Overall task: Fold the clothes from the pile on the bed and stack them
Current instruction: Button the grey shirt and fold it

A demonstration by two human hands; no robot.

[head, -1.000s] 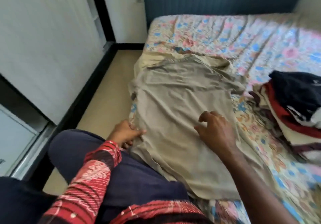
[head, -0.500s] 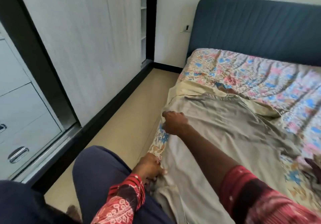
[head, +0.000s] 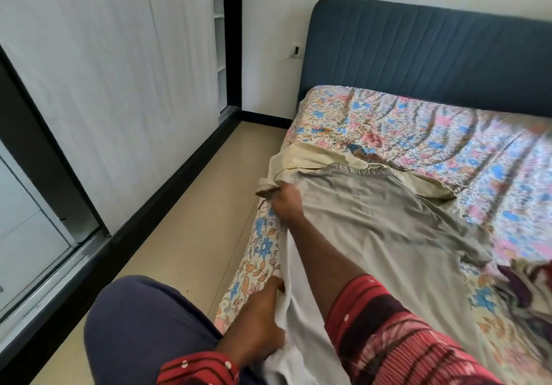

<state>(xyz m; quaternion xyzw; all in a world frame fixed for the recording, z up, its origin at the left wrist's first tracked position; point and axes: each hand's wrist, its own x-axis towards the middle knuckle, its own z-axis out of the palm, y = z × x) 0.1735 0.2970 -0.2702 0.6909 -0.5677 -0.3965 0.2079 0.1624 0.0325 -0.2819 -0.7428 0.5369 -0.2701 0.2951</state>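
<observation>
While the grey-green garment (head: 388, 235) lies spread flat across the near half of the bed (head: 433, 127), both hands hold its left-side edge along the mattress border. Right hand (head: 285, 202): arm crosses over the cloth, fingers curled round the far corner of the edge, next to a bunched beige fabric (head: 313, 154) that lies under and beyond the garment. Left hand (head: 257, 322): fingers closed on the near part of the same edge, close to the person's knee (head: 143, 325) in dark blue trousers. Red patterned sleeves (head: 397, 339) cover both forearms at bottom of view.

Surroundings: floral bedsheet, wrinkled; blue padded headboard (head: 418, 55) behind; beige floor (head: 191, 235) to the left; white sliding wardrobe door (head: 119, 85) with black frame; wall socket (head: 296, 49) by the headboard. Clothes pile (head: 531, 280) only partly in view at right margin, dark red and purple pieces, well apart from both hands. Right forearm hides part of the garment's left portion.

Versus 0.5 s ago: both hands sit on the same edge as before; the right hand has moved slightly farther up toward the beige fabric, and the edge there is lifted off the sheet. Left hand's grip unchanged in place. View has shifted a little, headboard fuller in frame.
</observation>
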